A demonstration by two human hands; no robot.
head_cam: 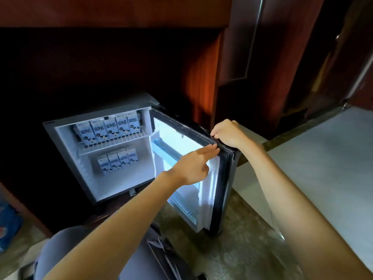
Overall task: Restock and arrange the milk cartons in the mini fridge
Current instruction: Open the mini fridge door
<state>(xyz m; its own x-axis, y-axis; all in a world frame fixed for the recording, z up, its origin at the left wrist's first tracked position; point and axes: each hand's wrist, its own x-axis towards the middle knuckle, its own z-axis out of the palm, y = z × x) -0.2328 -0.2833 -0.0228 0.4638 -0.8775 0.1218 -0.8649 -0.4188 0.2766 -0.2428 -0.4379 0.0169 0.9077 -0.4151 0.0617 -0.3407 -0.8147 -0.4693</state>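
we crouch on a mottled stone-like floor (pixel 238 249) beneath dark reddish wood panelling (pixel 201 77). the mini fridge (pixel 66 150) stands open, its door (pixel 220 190) swung right. our right hand (pixel 228 133) curls over the door's top corner; our left hand (pixel 193 164) lies flat, fingers together, against its inner edge. boxy printed milk cartons (pixel 110 129) line the wire shelf, well left of both hands, with four more below.

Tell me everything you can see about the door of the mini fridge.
The fridge door stands wide open, hinged on the right side of the mini fridge. Its outer frame looks dark, with a dark gasket; the inner liner is white plastic with a pale blue shelf rail. The right hand grips its top corner, and the left hand lies flat with fingertips on the top edge.
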